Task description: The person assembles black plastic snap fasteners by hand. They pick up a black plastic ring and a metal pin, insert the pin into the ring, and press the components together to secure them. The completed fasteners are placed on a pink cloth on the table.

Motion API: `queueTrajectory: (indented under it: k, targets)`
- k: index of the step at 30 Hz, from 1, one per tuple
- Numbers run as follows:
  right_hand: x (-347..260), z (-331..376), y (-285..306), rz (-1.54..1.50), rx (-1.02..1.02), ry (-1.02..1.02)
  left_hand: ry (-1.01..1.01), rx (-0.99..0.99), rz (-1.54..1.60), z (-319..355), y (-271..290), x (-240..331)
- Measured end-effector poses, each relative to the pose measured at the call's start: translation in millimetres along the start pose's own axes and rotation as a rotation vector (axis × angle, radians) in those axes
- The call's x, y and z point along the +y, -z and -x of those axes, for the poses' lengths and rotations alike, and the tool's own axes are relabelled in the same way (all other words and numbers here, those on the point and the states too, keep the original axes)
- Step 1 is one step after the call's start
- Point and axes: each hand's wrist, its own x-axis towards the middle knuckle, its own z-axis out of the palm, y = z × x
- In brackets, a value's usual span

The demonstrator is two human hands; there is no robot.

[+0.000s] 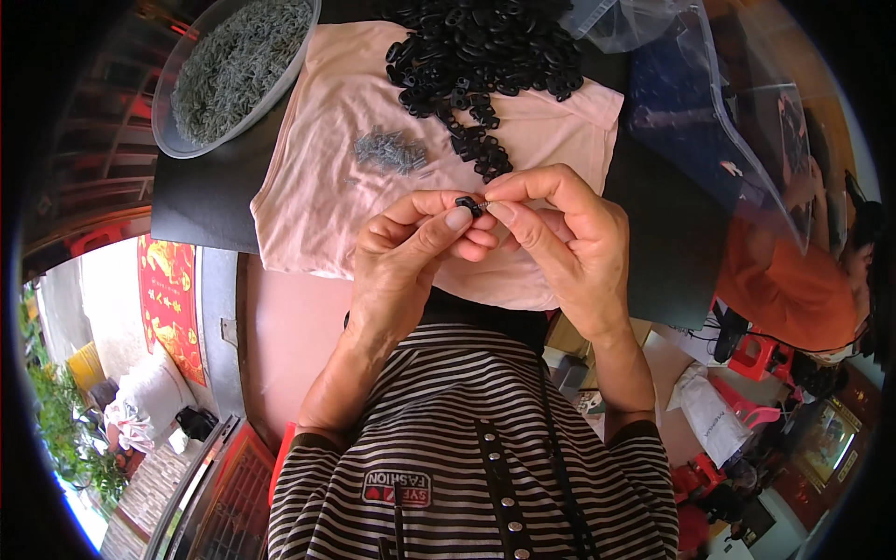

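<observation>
Pink cloth (327, 187) covers the table; just below its black-clip heap (476, 56) — top cut off — left hand (411, 257) and right hand (560, 238) pinch 1 small clip (469, 204), mostly hidden.

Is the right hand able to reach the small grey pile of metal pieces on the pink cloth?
Probably yes: the grey pile lies bare on the pink cloth just beyond the right hand, but its fingers now pinch a small black part.
</observation>
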Motion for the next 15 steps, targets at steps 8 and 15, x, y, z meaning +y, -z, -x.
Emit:
queueTrajectory:
  k: [8, 15]
  targets:
    - [3.5, 2.4, -0.2, 0.161, 0.042, 0.154, -0.068, 0.006, -0.123, 1.4, -5.6, -5.3]
    - [6.9, 2.7, 0.1, -0.053, 0.070, 0.025, -0.074, 0.044, -0.114, -3.9, -12.1, -8.2]
